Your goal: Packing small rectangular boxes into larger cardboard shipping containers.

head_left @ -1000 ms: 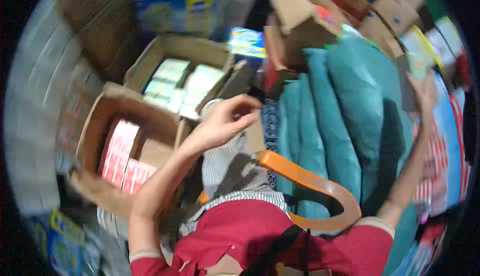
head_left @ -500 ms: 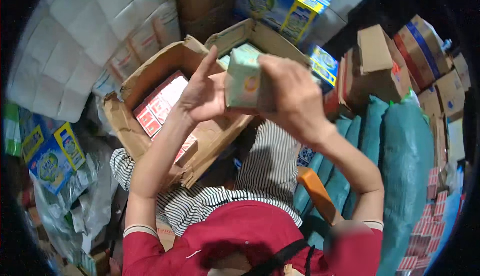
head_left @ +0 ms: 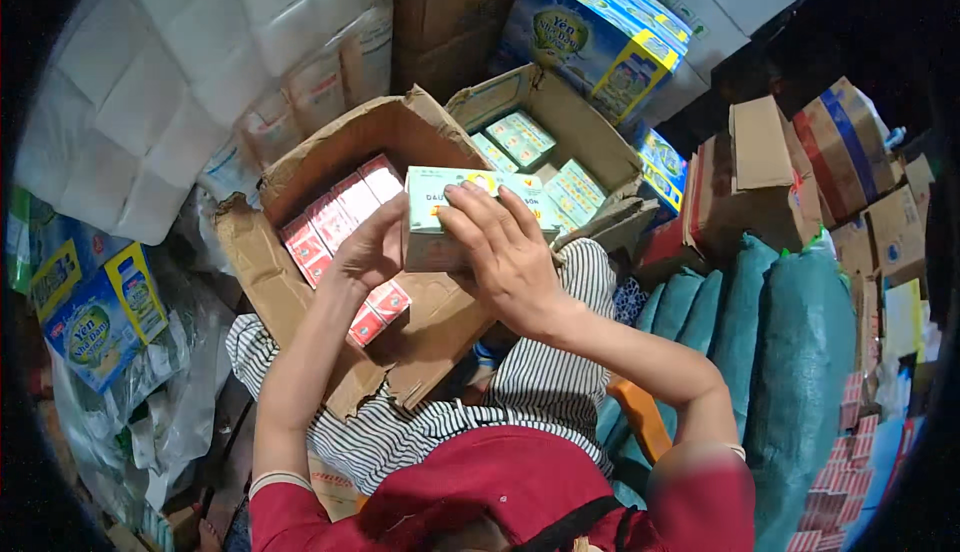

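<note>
Both hands are on a pale green box [head_left: 425, 184] with printing on its upper face, held above an open cardboard box [head_left: 240, 252] in front of me. My left hand [head_left: 372, 247] is closed round the box's left end. The fingers of my right hand [head_left: 512, 267] lie over its top and front; the right thumb is hidden. Inside the cardboard box below are rows of red-and-white small boxes [head_left: 325, 217]. Just behind stands a second open carton [head_left: 600, 132], with more pale green boxes [head_left: 520, 139] in it.
Blue-and-yellow packs [head_left: 590, 37] stand behind the cartons, and another blue pack [head_left: 100, 312] lies at left on clear plastic. Stacked white packages [head_left: 200, 62] rise at left. On the right are long teal sacks [head_left: 800, 352], brown cartons [head_left: 755, 192] and an orange chair arm [head_left: 640, 417].
The green box has turned from upright in my right hand to lying level, and has come lower and left. My left hand, open before, has taken hold of its end. The view has shifted slightly.
</note>
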Available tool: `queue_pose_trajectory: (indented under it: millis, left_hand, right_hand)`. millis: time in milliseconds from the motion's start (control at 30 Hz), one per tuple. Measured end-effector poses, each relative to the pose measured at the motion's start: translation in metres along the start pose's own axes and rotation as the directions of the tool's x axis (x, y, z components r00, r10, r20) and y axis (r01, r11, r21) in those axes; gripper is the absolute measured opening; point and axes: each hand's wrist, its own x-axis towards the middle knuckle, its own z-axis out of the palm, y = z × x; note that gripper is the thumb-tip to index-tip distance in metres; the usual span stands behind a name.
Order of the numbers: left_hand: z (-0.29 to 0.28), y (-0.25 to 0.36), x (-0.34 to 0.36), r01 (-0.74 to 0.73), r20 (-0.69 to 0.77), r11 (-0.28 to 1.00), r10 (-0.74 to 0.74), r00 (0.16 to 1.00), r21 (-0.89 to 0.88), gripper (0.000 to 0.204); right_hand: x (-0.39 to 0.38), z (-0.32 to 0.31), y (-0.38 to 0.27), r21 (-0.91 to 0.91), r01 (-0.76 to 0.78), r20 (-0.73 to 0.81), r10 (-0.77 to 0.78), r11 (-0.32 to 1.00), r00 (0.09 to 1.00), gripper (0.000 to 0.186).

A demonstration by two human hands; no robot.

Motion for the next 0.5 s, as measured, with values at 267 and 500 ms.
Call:
queue_pose_trajectory:
  millis: [267,500]
  left_hand:
    - [-0.001,0.021,-0.004,-0.141,-0.083,0.988,0.135,0.987,-0.067,0.065]
    - [-0.009,0.033,-0.011,-0.265,-0.171,0.933,0.310,0.935,0.243,0.092]
  right_hand:
    - [0.034,-0.003,-0.014,0.197,0.060,0.034,-0.068,0.979,0.997,0.059]
    - [0.047,-0.033,0.017,0.261,-0.102,0.071,0.087,0.960,0.994,0.073]
